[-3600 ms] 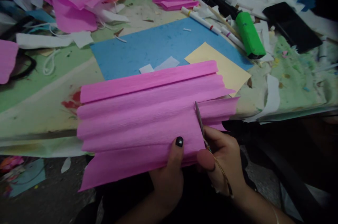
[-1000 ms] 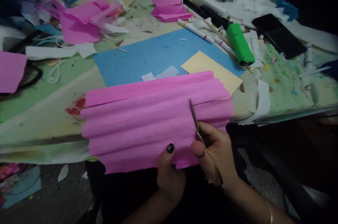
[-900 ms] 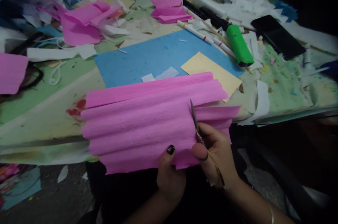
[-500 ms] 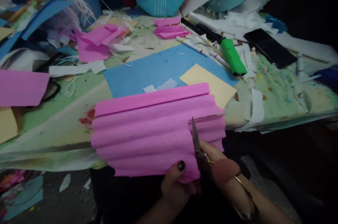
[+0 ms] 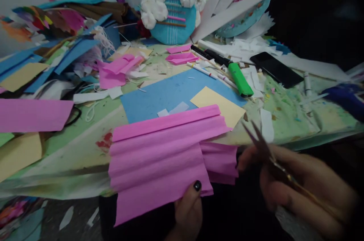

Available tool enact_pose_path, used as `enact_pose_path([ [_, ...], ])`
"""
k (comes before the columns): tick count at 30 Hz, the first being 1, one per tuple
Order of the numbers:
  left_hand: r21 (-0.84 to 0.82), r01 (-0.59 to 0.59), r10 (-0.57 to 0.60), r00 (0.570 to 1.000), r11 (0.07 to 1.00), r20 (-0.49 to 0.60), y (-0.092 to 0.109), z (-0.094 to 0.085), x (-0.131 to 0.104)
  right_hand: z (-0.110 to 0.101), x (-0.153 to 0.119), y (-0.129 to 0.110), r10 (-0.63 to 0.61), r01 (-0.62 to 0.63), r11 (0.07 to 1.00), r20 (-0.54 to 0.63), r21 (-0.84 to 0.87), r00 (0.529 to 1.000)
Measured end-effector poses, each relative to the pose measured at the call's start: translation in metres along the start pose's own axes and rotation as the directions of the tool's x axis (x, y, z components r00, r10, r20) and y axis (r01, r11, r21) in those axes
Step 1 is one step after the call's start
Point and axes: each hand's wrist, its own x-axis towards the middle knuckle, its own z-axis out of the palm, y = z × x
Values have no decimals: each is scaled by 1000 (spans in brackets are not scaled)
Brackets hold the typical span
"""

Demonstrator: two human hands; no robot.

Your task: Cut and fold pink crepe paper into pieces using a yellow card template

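Observation:
A sheet of pink crepe paper point(image 5: 159, 169) with a folded upper edge hangs over the table's front edge. My left hand point(image 5: 189, 208) pinches its lower edge, the dark-nailed thumb on top and the other fingers mostly hidden behind. A cut runs into the sheet from the right, and a partly severed flap point(image 5: 220, 161) sits lower there. To the right, apart from the paper, my right hand point(image 5: 298, 184) is closed around gold-handled scissors point(image 5: 263, 144). Their blades point up and left, slightly parted. The right hand is a little blurred.
Blue paper point(image 5: 153, 99) and a cream sheet point(image 5: 214, 104) lie just behind the crepe paper. Further right are a green glue gun point(image 5: 240, 80) and a black phone point(image 5: 275, 68). A turquoise paper guitar point(image 5: 173, 28) stands at the back; scraps pile up at left.
My right hand has drawn the scissors out of the cut and away to the right. The flap has dropped, opening the cut. The view has tilted up.

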Motion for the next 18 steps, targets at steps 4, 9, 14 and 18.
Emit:
enact_pose_path([
  [4,10,37,-36,997,999,-70,-7,-1,-7,-11,62,-21,-212,215,935,41,-282,976],
  [9,159,2,11,997,987,-81,-6,-1,-5,37,136,-32,-261,490,665,439,-564,860],
  [14,321,-111,133,990,940,-44,1,0,-1,61,155,-32,-233,547,589,524,-595,820],
  [18,399,-134,126,991,907,45,6,7,1,60,164,-34,-213,534,559,512,-634,832],
])
